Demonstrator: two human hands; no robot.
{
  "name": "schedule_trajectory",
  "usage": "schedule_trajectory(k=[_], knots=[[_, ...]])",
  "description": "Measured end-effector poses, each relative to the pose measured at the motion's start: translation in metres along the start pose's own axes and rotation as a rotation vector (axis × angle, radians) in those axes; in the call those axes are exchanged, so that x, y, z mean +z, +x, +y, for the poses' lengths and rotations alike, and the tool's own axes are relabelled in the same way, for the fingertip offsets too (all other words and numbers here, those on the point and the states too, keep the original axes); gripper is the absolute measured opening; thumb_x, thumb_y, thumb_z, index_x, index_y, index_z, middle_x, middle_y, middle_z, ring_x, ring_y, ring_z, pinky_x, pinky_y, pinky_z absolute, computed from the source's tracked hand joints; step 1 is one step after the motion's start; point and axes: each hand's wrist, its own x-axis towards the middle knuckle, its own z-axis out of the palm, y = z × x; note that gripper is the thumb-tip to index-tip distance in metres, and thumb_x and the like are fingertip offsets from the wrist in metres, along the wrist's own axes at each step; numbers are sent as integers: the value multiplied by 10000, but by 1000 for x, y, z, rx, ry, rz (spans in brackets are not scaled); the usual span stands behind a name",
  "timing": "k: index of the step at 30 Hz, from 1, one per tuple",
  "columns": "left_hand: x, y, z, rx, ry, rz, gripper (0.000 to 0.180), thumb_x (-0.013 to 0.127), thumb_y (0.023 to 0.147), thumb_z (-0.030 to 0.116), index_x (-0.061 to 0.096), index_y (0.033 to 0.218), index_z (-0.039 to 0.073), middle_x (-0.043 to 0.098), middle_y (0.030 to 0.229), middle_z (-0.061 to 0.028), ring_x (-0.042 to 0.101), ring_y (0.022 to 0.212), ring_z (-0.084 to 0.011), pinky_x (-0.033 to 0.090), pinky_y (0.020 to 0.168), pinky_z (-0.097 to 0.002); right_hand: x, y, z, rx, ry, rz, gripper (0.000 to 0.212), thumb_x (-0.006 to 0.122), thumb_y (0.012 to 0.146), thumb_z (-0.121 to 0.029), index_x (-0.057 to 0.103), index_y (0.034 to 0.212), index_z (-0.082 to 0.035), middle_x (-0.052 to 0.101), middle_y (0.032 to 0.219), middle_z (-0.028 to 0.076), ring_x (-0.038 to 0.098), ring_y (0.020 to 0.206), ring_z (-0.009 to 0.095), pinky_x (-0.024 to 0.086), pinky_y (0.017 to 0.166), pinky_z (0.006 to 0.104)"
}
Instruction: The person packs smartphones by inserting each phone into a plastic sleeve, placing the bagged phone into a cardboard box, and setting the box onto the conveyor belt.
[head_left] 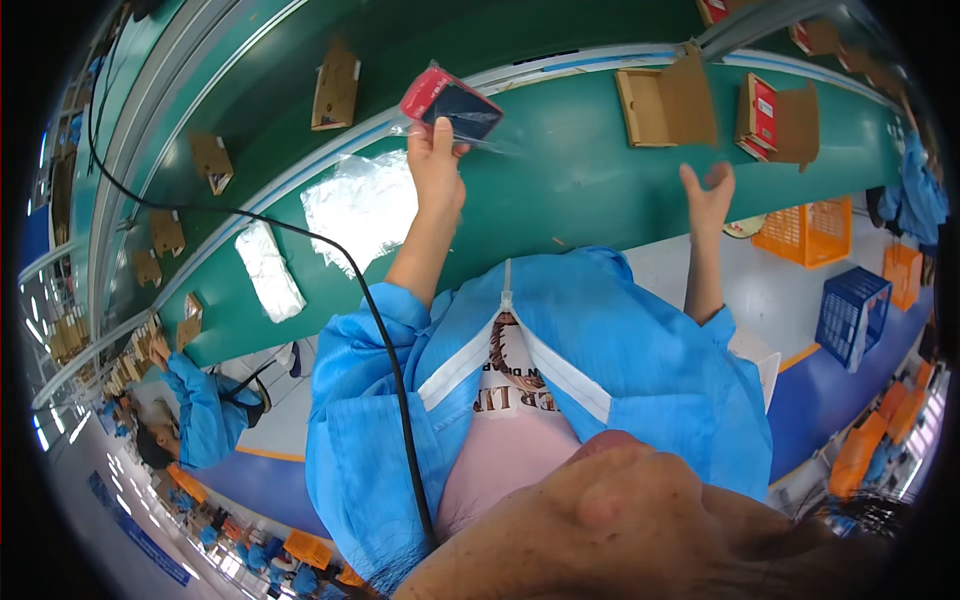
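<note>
My left hand (pixel 437 172) is raised over the green table and pinches a red and dark rectangular packet (pixel 458 106) between thumb and fingers. Loose transparent film sticks out around the packet; what is inside it I cannot tell. On the right, my right hand (pixel 709 198) hovers with thumb and fingers apart, holding nothing. Just beyond it stand an open cardboard box (pixel 648 106) with its lid up and a second open box (pixel 798 122) with a red and white item (pixel 762 112) in it. White plastic bags (pixel 362 208) lie beside my left forearm.
A folded white bag (pixel 269 272) lies farther left. More cardboard boxes (pixel 336 90) sit beyond the metal rail. A black cable (pixel 330 243) hangs across the view. Orange (pixel 808 232) and blue crates (pixel 853 315) stand at right. A co-worker in blue (pixel 205 410) works at far left.
</note>
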Motion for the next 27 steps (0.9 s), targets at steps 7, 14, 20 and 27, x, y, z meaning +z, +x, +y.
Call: schedule_trajectory(k=[7,14,20,27], knots=[[42,-7,-1,982,767,-97,307,570,758,17,601,1060,68,600,1063,-124,514,1017,-326,401,909,-387,65,19,-46,171,240,-298,416,552,909,-374,623,770,12,629,622,181,644,591,303,491,552,382],[14,-31,-68,864,881,-404,384,576,686,-17,607,1063,54,609,1028,-148,536,941,-339,437,821,-425,92,-55,-127,-10,469,-382,246,545,921,-219,617,889,15,647,685,145,671,632,245,489,556,346],[15,-19,-58,371,1341,-171,246,647,789,257,618,819,14,603,893,-156,503,903,-327,380,737,-422,88,-54,-137,-201,348,-353,273,551,921,-235,626,899,26,654,707,155,678,632,225,494,546,334],[15,-8,-48,811,1622,-195,399,687,736,212,559,1056,11,479,1228,-171,459,1082,-344,390,888,-433,90,-58,-139,-68,380,-459,275,566,911,-251,626,888,16,628,684,164,645,623,291,475,546,374]])
